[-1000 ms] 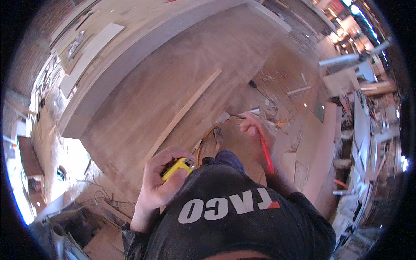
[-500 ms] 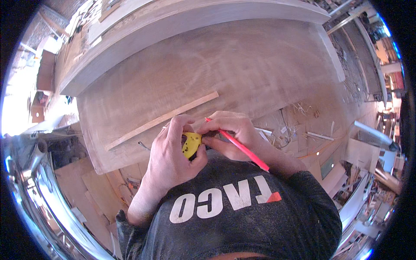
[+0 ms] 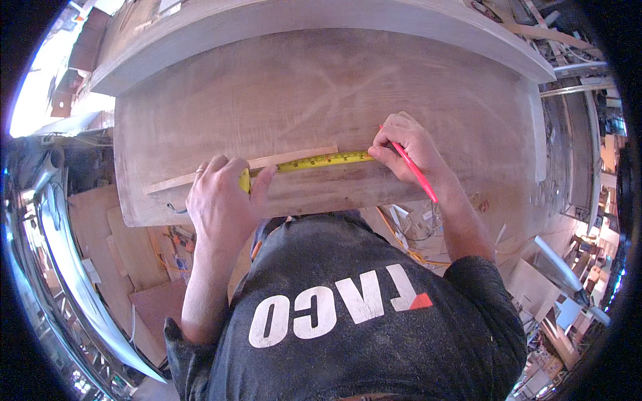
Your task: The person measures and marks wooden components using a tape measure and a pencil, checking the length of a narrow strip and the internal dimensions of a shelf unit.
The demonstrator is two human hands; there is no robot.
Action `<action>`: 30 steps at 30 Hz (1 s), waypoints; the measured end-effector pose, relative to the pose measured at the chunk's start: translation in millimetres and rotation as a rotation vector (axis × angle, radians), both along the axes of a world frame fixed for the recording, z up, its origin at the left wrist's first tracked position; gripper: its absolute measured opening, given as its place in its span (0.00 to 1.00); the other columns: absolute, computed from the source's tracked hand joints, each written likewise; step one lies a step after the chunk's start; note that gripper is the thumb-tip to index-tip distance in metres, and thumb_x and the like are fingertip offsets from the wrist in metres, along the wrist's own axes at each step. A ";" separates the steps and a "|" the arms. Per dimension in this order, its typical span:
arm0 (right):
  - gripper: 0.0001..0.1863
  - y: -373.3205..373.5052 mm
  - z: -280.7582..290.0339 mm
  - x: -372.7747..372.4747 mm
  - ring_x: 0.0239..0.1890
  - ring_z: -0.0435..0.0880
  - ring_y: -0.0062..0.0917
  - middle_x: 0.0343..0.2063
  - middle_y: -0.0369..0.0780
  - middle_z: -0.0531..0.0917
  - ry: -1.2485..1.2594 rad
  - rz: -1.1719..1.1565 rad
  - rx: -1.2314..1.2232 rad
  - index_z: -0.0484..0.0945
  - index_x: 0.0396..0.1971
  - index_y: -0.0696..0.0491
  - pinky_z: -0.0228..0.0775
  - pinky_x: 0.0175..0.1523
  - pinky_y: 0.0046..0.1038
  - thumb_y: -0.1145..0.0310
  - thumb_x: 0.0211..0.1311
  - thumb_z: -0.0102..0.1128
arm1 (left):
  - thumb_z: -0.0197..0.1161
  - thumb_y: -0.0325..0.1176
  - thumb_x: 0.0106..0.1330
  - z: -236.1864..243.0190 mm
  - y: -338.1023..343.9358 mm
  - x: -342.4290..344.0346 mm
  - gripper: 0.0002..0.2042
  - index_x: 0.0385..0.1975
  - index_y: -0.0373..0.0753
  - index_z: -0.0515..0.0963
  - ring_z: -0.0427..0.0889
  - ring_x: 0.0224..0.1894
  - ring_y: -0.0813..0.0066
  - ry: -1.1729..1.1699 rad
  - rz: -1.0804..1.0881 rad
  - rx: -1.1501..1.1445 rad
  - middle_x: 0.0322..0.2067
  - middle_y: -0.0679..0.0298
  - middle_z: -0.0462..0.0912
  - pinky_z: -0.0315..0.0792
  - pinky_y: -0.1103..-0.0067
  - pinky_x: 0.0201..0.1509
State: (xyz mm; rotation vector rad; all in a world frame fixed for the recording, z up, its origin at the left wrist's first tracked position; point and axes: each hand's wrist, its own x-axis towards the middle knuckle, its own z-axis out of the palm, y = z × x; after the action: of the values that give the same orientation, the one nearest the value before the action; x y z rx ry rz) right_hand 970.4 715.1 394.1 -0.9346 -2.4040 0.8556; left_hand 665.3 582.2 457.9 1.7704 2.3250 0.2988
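A yellow tape measure (image 3: 324,160) is drawn out between my hands, its blade lying along a thin wooden strip (image 3: 200,178). My left hand (image 3: 226,192) is wrapped round the case, of which only a yellow bit shows between thumb and fingers. My right hand (image 3: 406,148) pinches the free end of the blade past the strip's right end. That same hand also holds a red pencil (image 3: 418,172), slanting down toward my right forearm. Under the strip is a broad brown wooden panel (image 3: 281,93).
A raised pale board (image 3: 321,17) runs along the panel's far edge. On the floor at the right lie a white tube (image 3: 560,262) and scraps of board. Brown sheets (image 3: 134,244) lean at the left, beside long shiny sheeting (image 3: 80,287).
My hands have moved apart and forward over the panel. The tape's blade, not visible before, now stretches between them beside the strip. The red pencil has gone along with my right hand.
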 end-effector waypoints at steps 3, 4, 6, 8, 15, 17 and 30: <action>0.10 -2.0 -2.6 -2.7 0.35 0.78 0.37 0.27 0.39 0.79 0.008 -0.023 0.014 0.81 0.25 0.52 0.70 0.44 0.41 0.68 0.58 0.76 | 0.75 0.53 0.66 -6.2 4.8 2.9 0.21 0.32 0.37 0.89 0.87 0.41 0.50 0.065 0.057 -0.014 0.35 0.54 0.85 0.79 0.59 0.46; 0.10 -2.7 -3.2 -3.1 0.36 0.78 0.37 0.28 0.39 0.79 0.008 -0.032 0.018 0.81 0.25 0.52 0.70 0.44 0.41 0.68 0.58 0.76 | 0.75 0.53 0.66 -6.9 5.8 3.3 0.21 0.32 0.36 0.89 0.87 0.41 0.50 0.075 0.051 -0.017 0.35 0.54 0.85 0.79 0.59 0.46; 0.09 -4.5 -4.8 -2.7 0.37 0.78 0.38 0.28 0.40 0.79 0.006 -0.059 0.026 0.82 0.25 0.52 0.71 0.44 0.41 0.68 0.58 0.76 | 0.75 0.53 0.66 -8.3 8.1 4.8 0.21 0.32 0.36 0.89 0.87 0.41 0.50 0.093 0.046 -0.030 0.35 0.54 0.85 0.79 0.59 0.46; 0.09 -5.0 -7.9 -1.6 0.37 0.78 0.38 0.29 0.40 0.79 0.015 -0.075 0.015 0.82 0.26 0.51 0.71 0.45 0.41 0.68 0.57 0.76 | 0.75 0.53 0.66 -9.5 10.3 7.4 0.22 0.32 0.36 0.89 0.87 0.40 0.50 0.111 0.049 -0.050 0.35 0.54 0.85 0.79 0.59 0.46; 0.09 -0.1 -9.8 7.3 0.39 0.79 0.38 0.30 0.38 0.79 -0.018 -0.113 0.093 0.82 0.27 0.50 0.71 0.47 0.41 0.67 0.56 0.77 | 0.75 0.54 0.66 -10.9 15.4 10.0 0.22 0.33 0.36 0.90 0.87 0.42 0.49 0.124 0.092 -0.110 0.36 0.54 0.85 0.80 0.59 0.48; 0.09 -2.8 -8.3 6.3 0.40 0.79 0.38 0.31 0.37 0.79 -0.056 -0.111 0.133 0.82 0.27 0.49 0.70 0.49 0.42 0.66 0.57 0.78 | 0.75 0.53 0.65 -11.3 16.4 10.1 0.21 0.33 0.37 0.90 0.87 0.44 0.50 0.138 0.114 -0.118 0.37 0.56 0.85 0.80 0.58 0.49; 0.10 -19.4 -14.1 -14.1 0.41 0.82 0.34 0.34 0.36 0.80 0.062 0.090 0.270 0.89 0.38 0.48 0.72 0.48 0.40 0.66 0.56 0.77 | 0.76 0.47 0.65 -12.3 22.7 19.6 0.17 0.33 0.37 0.90 0.87 0.49 0.56 0.165 0.134 -0.130 0.40 0.59 0.86 0.82 0.60 0.49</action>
State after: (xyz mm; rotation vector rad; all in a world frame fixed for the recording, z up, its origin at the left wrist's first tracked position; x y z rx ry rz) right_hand 956.3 695.7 380.0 -0.6916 -2.4455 0.5614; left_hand 684.9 604.8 445.6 1.6383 2.5192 0.0203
